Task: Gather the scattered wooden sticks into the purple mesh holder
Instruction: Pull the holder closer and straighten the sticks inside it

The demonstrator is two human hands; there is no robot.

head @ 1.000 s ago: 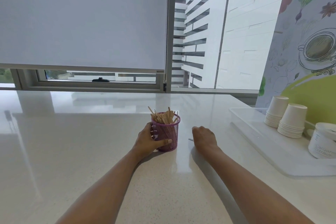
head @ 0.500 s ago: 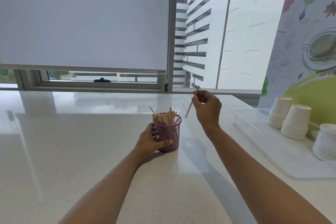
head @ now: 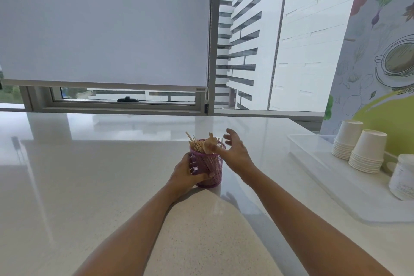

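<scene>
The left hand (head: 186, 175) wraps round the purple mesh holder (head: 210, 169), thumb across its near wall, steadying it upright on the counter (head: 107, 177). The wooden sticks (head: 200, 144) stand bunched inside, tips fanning above the rim. Just right of them the right hand (head: 235, 151) hovers, fingers spread — blurred, but seemingly empty. A careless sweep there could clip the leaning tips and flick sticks out — or tip the light holder if the left grip slackens.

— Where do we see the left hand (head: 186, 175)?
— Curled round the holder (head: 210, 167), thumb across its front.
— And the right hand (head: 235, 152)?
— Raised just beside it, fingers spread, holding nothing (we see it slightly blurred). Both forearms are bare.
</scene>
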